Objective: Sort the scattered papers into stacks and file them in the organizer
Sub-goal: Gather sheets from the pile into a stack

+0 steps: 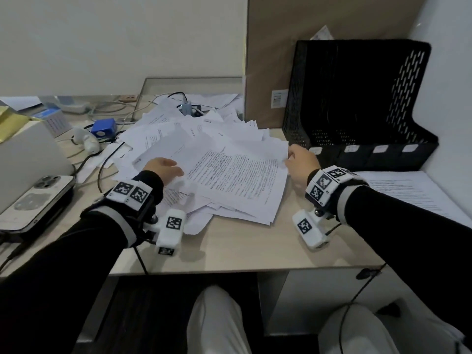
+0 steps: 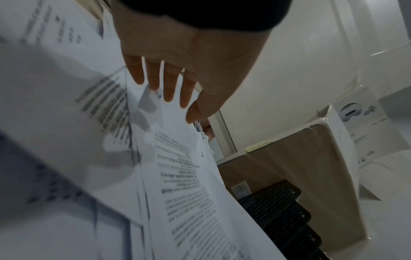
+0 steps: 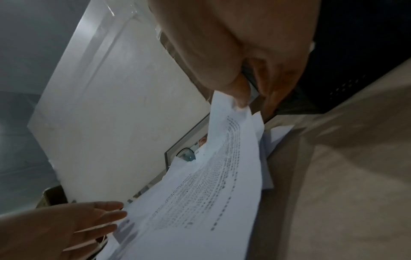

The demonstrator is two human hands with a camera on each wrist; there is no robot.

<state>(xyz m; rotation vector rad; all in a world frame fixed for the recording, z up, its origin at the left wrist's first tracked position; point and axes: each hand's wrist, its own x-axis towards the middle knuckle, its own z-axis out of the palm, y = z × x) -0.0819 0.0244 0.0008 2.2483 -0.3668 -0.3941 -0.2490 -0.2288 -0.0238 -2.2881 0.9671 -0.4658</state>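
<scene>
Hands on both sides of scattered papers [image 1: 194,139] on the desk [image 1: 242,241].
Right hand [image 1: 302,163] pinches the corner of the top printed sheet [image 1: 237,175] between thumb and fingers; left hand [image 1: 163,169] lies flat, fingers straight, touching its other edge. The black organizer [image 1: 357,103] stands just right of the pile.
</scene>
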